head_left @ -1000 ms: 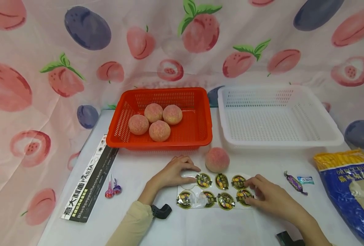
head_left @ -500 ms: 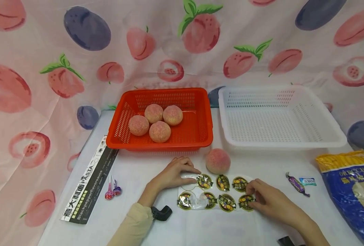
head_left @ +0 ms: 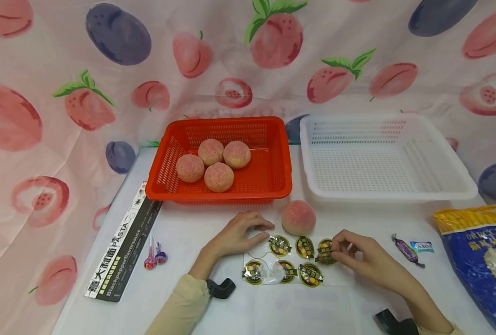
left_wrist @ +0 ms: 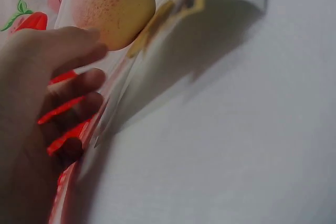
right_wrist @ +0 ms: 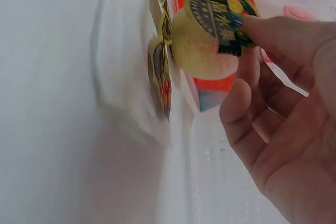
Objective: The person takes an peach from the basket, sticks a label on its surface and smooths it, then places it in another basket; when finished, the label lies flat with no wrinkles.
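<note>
- Two hands at work over the white table [head_left: 298, 311], and the right hand [head_left: 369, 260] has the action: one round sticker [right_wrist: 223, 15] clamped between thumb and fingertips, held up above the right part of the clear sheet [head_left: 268, 267]!
- The left hand [head_left: 236, 235] sits at the sheet's far left corner, fingers loosely bent, thumb and forefinger apart; whether it touches the sheet, I cannot tell.
- Count the stickers from the head view: six discs showing, three in the near row, three in the far row including the pinched one, which may cover another.
- Read that pinched sticker: Chinese characters on a dark band, ending in 水果, with an orange fruit printed behind.
- Five peaches in all! One peach [head_left: 299, 217] on the table just beyond the sheet, four peaches [head_left: 219, 177] grouped inside the red basket [head_left: 218, 197].
- Two baskets, the white basket [head_left: 392, 195] standing to the right of the red.
- One pasta box [head_left: 124, 246] on the left, loud and clear: "意大利面 PASTA", then "Blackpepperflavorsauce".
- Two lollipops [head_left: 149, 261] beside it, heads together.
- Over on the right, two wrapped candies: a purple candy [head_left: 407, 250] and a blue candy [head_left: 422, 246], lettering too small to read.
- One blue-and-yellow bag [head_left: 474, 265] at the right edge, its name starting "OREC", Chinese characters below.
</note>
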The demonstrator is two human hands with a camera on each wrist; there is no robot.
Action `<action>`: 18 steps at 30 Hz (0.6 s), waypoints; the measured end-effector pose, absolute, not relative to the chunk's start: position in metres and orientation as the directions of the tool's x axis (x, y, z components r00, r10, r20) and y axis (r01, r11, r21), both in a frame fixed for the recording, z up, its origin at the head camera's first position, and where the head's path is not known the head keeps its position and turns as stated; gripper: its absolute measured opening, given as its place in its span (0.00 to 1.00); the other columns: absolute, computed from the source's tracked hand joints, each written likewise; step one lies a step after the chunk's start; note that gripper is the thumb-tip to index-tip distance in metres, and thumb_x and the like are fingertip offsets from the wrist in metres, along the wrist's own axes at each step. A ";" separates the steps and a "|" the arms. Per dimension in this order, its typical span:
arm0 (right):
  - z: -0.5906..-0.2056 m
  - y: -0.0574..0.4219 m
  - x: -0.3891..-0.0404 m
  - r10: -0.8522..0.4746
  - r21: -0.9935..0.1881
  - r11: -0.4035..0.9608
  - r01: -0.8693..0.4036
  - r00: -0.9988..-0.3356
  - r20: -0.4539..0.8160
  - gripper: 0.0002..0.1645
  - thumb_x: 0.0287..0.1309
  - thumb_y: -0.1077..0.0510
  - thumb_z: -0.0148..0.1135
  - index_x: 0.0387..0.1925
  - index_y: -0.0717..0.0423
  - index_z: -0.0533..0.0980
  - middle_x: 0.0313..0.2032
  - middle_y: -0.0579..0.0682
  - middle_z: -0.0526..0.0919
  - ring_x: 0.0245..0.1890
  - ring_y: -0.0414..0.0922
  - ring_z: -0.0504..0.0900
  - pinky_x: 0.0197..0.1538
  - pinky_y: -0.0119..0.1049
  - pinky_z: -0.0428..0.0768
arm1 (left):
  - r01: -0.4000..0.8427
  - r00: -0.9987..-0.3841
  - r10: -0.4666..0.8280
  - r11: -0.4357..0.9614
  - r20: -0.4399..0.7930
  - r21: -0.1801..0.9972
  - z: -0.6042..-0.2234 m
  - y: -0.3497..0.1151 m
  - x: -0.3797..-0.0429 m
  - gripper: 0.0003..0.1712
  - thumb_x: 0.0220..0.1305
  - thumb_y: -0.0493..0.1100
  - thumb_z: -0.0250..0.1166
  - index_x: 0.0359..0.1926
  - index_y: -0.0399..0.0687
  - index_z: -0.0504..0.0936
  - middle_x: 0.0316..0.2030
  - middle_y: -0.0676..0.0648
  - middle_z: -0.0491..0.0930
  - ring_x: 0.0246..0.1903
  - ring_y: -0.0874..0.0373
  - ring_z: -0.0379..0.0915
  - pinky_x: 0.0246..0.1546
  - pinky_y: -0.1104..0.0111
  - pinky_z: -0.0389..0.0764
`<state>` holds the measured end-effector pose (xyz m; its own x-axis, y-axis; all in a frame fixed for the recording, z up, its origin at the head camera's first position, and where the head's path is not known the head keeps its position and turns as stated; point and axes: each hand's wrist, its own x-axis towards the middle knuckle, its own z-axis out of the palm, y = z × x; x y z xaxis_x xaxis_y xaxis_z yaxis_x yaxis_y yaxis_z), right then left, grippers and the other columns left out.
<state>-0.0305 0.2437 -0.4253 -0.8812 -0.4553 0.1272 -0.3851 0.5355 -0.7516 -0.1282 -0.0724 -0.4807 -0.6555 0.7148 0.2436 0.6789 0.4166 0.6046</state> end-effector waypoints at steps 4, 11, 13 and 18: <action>-0.425 0.235 -0.044 -0.435 -0.752 0.504 -0.424 -0.877 0.203 0.11 0.51 0.60 0.61 0.34 0.44 0.70 0.31 0.38 0.77 0.30 0.31 0.73 0.34 0.25 0.72 | 0.649 -0.675 0.666 0.330 0.318 0.686 -0.476 -0.061 -0.127 0.13 0.61 0.46 0.55 0.47 0.57 0.76 0.42 0.61 0.76 0.44 0.70 0.68 0.48 0.74 0.70; -0.430 0.213 -0.070 -0.382 -0.781 0.491 -0.386 -0.901 0.205 0.09 0.52 0.58 0.60 0.35 0.44 0.71 0.32 0.38 0.76 0.32 0.33 0.76 0.36 0.29 0.76 | 0.492 -0.793 0.560 0.362 0.237 0.792 -0.469 -0.038 -0.116 0.24 0.63 0.54 0.50 0.60 0.58 0.64 0.54 0.55 0.70 0.46 0.65 0.70 0.43 0.74 0.75; -0.431 0.207 -0.074 -0.376 -0.786 0.483 -0.386 -0.902 0.213 0.09 0.51 0.58 0.61 0.35 0.45 0.71 0.33 0.38 0.75 0.32 0.34 0.76 0.35 0.29 0.77 | 0.450 -0.804 0.560 0.354 0.199 0.820 -0.467 -0.033 -0.113 0.28 0.62 0.56 0.50 0.63 0.60 0.59 0.58 0.54 0.66 0.50 0.63 0.69 0.45 0.72 0.75; -0.435 0.198 -0.078 -0.336 -0.782 0.481 -0.397 -0.907 0.253 0.10 0.50 0.59 0.62 0.34 0.46 0.71 0.32 0.39 0.73 0.32 0.34 0.74 0.33 0.28 0.76 | 0.402 -0.788 0.590 0.274 0.177 0.874 -0.467 -0.023 -0.116 0.35 0.59 0.53 0.57 0.65 0.59 0.53 0.61 0.54 0.61 0.56 0.59 0.64 0.50 0.62 0.73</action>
<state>-0.0782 0.1977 -0.4353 -0.9070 -0.3363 0.2534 -0.3967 0.4809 -0.7819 -0.1159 -0.0229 -0.4670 -0.7880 0.5895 0.1775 0.4019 0.2742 0.8737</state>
